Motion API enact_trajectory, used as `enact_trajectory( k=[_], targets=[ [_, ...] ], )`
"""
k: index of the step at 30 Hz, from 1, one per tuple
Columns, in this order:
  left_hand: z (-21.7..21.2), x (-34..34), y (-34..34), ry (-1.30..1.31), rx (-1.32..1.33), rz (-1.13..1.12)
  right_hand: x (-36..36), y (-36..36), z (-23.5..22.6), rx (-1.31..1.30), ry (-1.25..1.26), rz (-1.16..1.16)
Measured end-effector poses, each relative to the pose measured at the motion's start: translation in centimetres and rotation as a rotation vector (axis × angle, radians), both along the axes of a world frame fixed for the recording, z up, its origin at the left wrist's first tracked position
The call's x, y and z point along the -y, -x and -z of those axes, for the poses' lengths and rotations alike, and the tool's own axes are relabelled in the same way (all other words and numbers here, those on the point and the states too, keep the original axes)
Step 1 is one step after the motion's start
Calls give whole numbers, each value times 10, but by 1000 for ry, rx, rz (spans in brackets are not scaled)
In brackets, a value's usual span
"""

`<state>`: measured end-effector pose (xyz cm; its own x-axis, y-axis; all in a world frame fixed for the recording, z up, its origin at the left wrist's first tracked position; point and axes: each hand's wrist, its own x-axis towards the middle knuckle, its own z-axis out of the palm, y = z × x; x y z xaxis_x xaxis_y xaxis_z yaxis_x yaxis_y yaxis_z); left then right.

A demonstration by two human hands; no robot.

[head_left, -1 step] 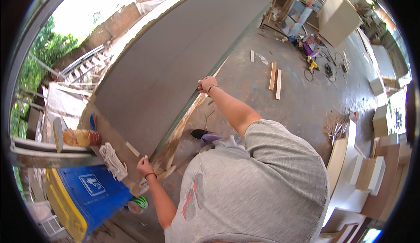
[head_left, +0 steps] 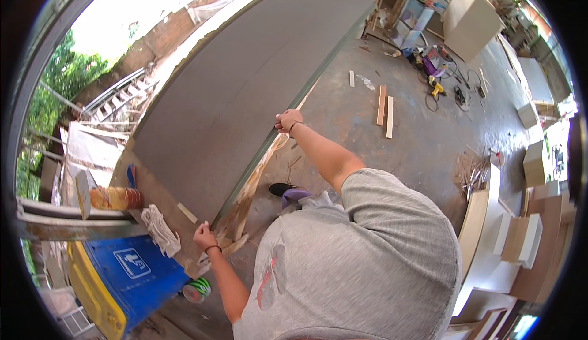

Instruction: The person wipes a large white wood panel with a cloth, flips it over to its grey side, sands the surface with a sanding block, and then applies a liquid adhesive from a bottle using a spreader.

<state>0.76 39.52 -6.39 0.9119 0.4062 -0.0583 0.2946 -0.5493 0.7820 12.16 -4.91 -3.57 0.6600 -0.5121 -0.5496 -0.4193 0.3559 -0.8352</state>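
A large grey-brown panel [head_left: 233, 83] lies across a workbench, with a dark green band [head_left: 247, 173] along its right edge. My left hand [head_left: 206, 237] is closed at the panel's near corner, thumb and fingers drawn together on the edge. Farther up the same side, my right hand [head_left: 289, 121] has its fingers curled over the edge. Whether the green band is a separate strip or the panel's own side, I cannot make out.
Left of the panel are a white cloth [head_left: 160, 228], an amber plastic jar [head_left: 115, 198] and a small pale wood piece [head_left: 187, 212]. A blue bin [head_left: 135, 279] with a yellow part stands below. On the floor lie wood strips [head_left: 389, 117] and corded power tools [head_left: 436, 85].
The view has shifted very slightly. Both hands remain on the panel's edge, in nearly the same places.
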Motion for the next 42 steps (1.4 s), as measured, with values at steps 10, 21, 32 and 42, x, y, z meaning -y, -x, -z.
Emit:
enact_trajectory(
  k=[10, 21, 32, 42],
  targets=[
    [-18, 15, 7, -202, 41, -41, -4, 3, 5, -13, -17, -49],
    [-1, 4, 6, -213, 42, -33, -2, 1, 2, -1, -47, -134],
    [-103, 255, -39, -678, 562, 484, 74, 20, -59, 247, 104, -767],
    [-76, 364, -119, -860, 232, 758, 306, 96, -42, 188, 116, -556]
  ],
)
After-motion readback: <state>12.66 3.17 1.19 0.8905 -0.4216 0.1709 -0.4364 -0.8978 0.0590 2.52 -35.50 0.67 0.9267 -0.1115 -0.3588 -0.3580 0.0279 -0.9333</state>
